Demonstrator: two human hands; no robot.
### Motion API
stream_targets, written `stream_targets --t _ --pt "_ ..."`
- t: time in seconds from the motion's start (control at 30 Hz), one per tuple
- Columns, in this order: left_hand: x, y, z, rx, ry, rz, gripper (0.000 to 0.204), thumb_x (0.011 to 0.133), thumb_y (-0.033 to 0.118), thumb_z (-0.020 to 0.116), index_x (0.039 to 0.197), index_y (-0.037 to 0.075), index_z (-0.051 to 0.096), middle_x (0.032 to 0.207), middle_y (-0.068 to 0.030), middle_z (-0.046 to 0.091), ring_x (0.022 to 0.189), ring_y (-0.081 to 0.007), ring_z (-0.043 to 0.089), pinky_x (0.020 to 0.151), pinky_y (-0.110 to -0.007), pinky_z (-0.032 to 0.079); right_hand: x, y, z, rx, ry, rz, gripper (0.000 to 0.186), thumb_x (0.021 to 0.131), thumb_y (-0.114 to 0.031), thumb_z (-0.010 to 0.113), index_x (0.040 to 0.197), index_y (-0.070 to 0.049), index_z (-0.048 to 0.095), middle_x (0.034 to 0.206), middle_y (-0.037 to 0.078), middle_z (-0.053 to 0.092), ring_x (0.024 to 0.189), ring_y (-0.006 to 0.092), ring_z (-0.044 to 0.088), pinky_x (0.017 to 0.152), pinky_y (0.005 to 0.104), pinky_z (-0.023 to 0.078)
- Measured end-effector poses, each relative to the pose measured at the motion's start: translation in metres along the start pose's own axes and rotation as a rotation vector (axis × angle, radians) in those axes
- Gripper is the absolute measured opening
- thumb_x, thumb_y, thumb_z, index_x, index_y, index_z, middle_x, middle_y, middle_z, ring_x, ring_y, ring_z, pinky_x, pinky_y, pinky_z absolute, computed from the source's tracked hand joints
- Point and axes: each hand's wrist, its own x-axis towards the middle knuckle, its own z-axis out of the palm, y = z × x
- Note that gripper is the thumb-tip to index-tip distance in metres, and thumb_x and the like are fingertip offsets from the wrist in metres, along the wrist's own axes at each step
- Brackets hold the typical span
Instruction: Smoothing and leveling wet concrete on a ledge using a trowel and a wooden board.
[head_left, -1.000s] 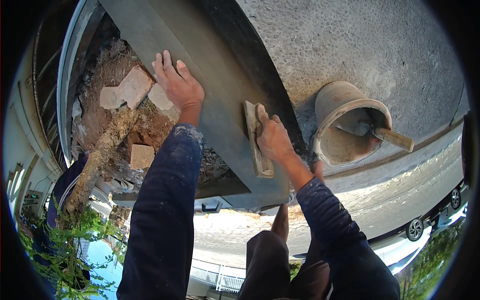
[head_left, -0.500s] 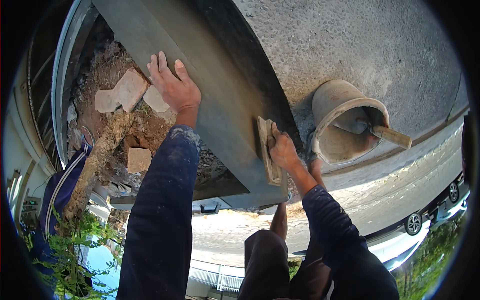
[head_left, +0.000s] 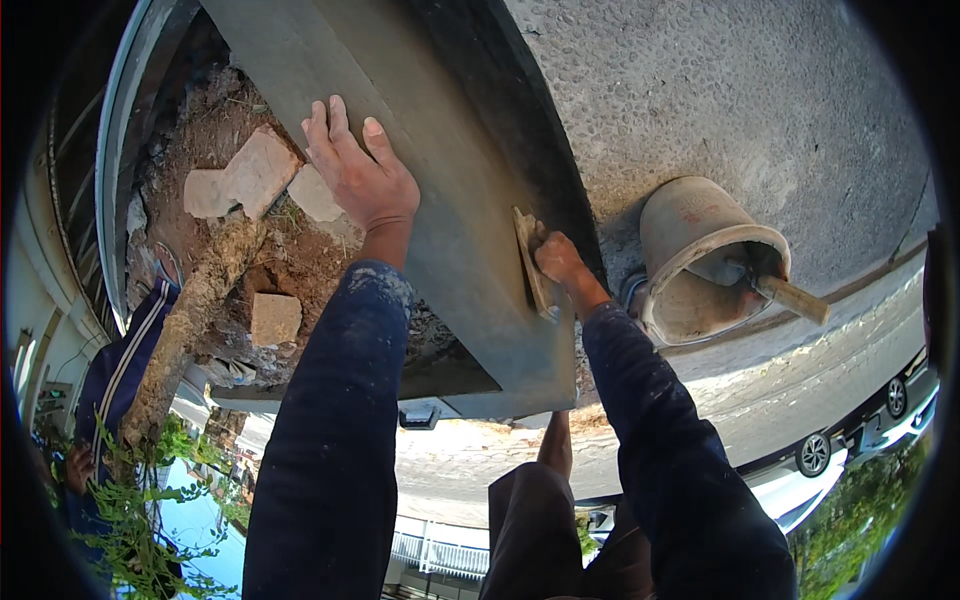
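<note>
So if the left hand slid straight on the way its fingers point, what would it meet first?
The left hand lies flat on the grey concrete ledge, fingers pointing up along it. Straight on there seems to be only more bare ledge as far as the picture shows; the broken bricks lie off to its left.

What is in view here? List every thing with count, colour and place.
cement ledge: one, grey, smooth top running up the middle.
wooden float: one, tan, on the ledge's right edge.
bucket: one, dusty brown-grey, tipped on the pebbled paving at right.
tool handle: one, wooden, sticking out of the bucket.
stone blocks: about four, pale pink-tan, in the soil bed at left.
tree trunk: one, brown, rising from the soil.
pebbled paving: grey, upper right.
cars: two, partly seen, lower right edge.
left hand: flat on the ledge top, dark blue sleeve.
right hand: gripping the float, dark blue sleeve.
</note>
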Motion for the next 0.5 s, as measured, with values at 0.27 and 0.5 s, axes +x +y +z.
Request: stream_targets --t 0.27,0.5 --pt "0.007 -0.029 -0.025 0.088 0.003 0.022 0.055 0.108 0.042 0.038 0.145 0.002 0.049 0.153 -0.0204 0.039 0.145 -0.0432 0.032 0.117 -0.055 0.032 0.081 -0.022 -0.005 0.706 -0.136 0.457 0.02 0.077 -0.01 0.064 0.088 0.003 0.075 0.094 0.026 0.071 0.09 0.0355 0.073 0.075 0.0431 0.058" --pt "-0.001 -0.015 -0.001 0.015 -0.01 0.051 0.056 0.108 0.041 0.039 0.148 0.003 0.045 0.154 -0.0214 0.036 0.146 -0.0435 0.03 0.118 -0.053 0.029 0.192 0.014 -0.16 1.642 0.281 0.598 0.023 0.089 -0.008 0.051 0.097 -0.003 0.072 0.097 0.013 0.071 0.087 0.0295 0.069 0.068 0.042 0.053"
